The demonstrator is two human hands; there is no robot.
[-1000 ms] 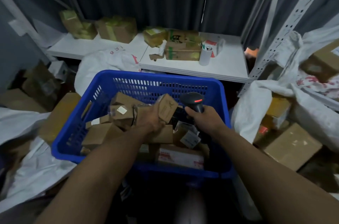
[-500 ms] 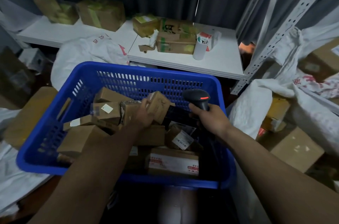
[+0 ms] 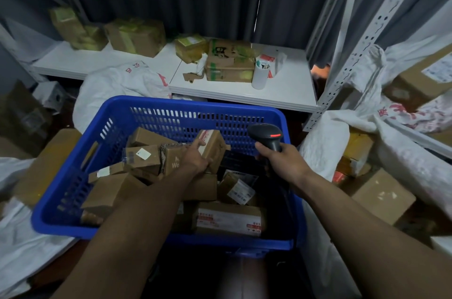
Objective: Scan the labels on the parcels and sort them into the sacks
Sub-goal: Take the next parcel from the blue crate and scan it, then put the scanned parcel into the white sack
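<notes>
A blue plastic basket (image 3: 156, 105) in front of me holds several brown cardboard parcels. My left hand (image 3: 195, 158) grips a small brown parcel (image 3: 212, 145) above the pile, its red-and-white label facing up. My right hand (image 3: 283, 159) holds a black handheld scanner (image 3: 267, 136) just right of that parcel, a red light glowing on its head. A larger labelled parcel (image 3: 228, 220) lies at the basket's near side. White sacks lie to the right (image 3: 322, 142), behind the basket (image 3: 122, 85) and at the left (image 3: 22, 245).
A white shelf (image 3: 288, 93) behind the basket carries taped boxes and a white cup (image 3: 259, 76). A perforated metal upright (image 3: 362, 41) stands at the right. Boxes (image 3: 384, 196) lie in and around the right sack, and a large box (image 3: 46, 164) sits left of the basket.
My left hand has turned the small parcel so its label faces up. The scanner has moved slightly right and up. My view has shifted a little.
</notes>
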